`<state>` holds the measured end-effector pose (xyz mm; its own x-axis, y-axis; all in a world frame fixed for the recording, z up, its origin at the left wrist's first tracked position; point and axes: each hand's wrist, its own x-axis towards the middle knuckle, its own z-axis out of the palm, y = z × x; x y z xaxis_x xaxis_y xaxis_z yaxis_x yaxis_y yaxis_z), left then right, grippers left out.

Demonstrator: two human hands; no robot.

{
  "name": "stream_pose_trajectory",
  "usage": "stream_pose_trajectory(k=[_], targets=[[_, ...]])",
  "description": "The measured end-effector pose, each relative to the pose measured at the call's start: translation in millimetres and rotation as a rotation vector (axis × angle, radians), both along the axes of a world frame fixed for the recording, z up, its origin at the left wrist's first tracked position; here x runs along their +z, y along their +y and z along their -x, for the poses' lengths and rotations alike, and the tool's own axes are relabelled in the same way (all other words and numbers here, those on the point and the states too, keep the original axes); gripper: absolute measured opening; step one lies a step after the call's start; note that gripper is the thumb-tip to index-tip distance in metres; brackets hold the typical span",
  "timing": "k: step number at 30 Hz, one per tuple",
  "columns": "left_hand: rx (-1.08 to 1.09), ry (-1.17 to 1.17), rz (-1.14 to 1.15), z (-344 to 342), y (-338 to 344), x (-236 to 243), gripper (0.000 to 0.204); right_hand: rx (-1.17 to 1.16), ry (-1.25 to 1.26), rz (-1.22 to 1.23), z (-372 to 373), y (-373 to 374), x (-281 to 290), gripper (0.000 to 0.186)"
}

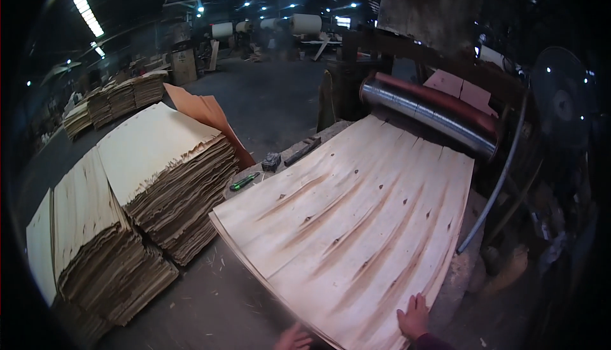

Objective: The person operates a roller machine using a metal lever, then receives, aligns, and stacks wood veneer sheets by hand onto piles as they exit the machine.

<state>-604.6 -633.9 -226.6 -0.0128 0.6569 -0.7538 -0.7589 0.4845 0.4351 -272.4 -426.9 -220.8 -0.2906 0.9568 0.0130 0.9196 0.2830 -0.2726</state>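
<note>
Pressing flat with fingers spread, the right hand [414, 316] is steadying the veneer sheet [356, 223] lying on the tabletop below the rollers [429, 114], while the left hand [294, 338], half out of view, is touching its near edge, grip unclear.

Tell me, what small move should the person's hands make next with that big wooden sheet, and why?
Probably slide the veneer sheet a little further toward the rollers. Its far edge already lies at them, while the right hand rests flat on the near edge and the left hand sits at the near corner, neither visibly gripping. Pushing evenly with both should keep the sheet straight.
</note>
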Motion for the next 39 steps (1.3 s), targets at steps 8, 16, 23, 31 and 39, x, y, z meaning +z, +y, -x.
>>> stream_pose_trajectory(k=[8, 16, 23, 31, 39], targets=[[0.325, 0.21, -0.02, 217.5, -6.7, 13.0, 0.064, -0.311, -0.331, 0.14, 68.9, 8.1, 33.8, 0.071], [0.289, 0.225, -0.209, 432.4, 110.3, 82.2, 0.033, -0.662, -0.619, 0.331, 88.7, 107.8, -34.5, 0.053], [0.16, 0.251, -0.169, 559.4, 211.3, 89.2, 0.034, -0.358, -0.132, -0.15, 294.0, 256.6, -26.4, 0.049], [-0.142, 0.147, -0.128, 711.3, 322.9, 30.9, 0.03, -0.295, 0.11, -0.168, 587.0, 266.0, -3.6, 0.06], [-0.183, 0.129, -0.091, 819.6, 401.0, 35.8, 0.024, -0.655, -0.041, -0.066, 635.5, 229.5, -10.4, 0.062]])
